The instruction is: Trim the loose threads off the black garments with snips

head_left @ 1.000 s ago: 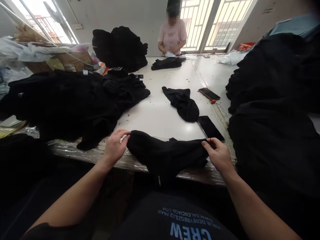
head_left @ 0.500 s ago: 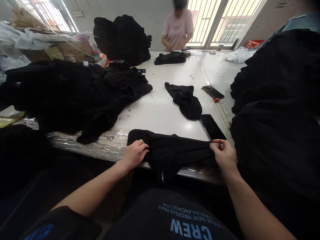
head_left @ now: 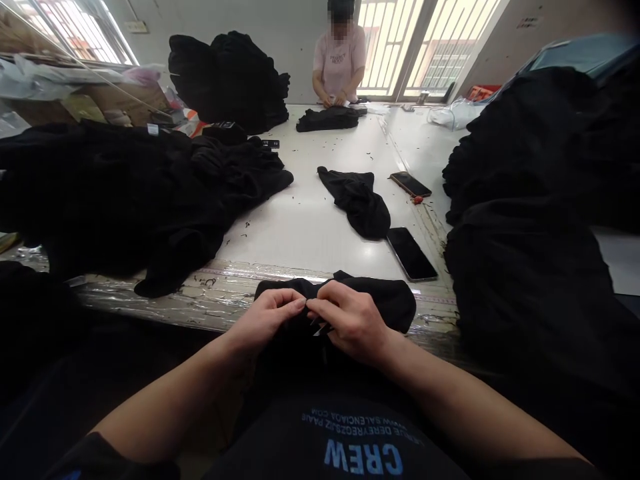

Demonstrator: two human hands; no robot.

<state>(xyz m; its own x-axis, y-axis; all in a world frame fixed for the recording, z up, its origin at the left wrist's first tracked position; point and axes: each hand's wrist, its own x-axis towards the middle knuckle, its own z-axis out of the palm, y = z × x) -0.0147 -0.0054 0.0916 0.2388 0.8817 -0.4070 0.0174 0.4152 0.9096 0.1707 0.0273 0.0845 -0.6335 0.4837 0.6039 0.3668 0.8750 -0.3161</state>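
our left hand [head_left: 265,317] and our right hand [head_left: 350,323] are very close together, the fingers of both are closed and pinching the black garment [head_left: 385,303], a small metal tool [head_left: 320,328] shows between them, and the garment lies over the near edge of the white table [head_left: 305,227].

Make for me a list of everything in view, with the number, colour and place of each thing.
Held garment: one, black, at near table edge
Snips: one, metal, between the hands
Near phone: one, black, on table, right
Far phone: one, dark, on table, right
Loose garment: one, black, mid-table
Folded garment: one, black, far table end
Left heap: one, black, left
Back heap: one, black, far left
Right heap: one, black, right
Table: one, white, centre
Co-worker: one, pink shirt, far end
Left hand: one, on held garment
Right hand: one, holding snips
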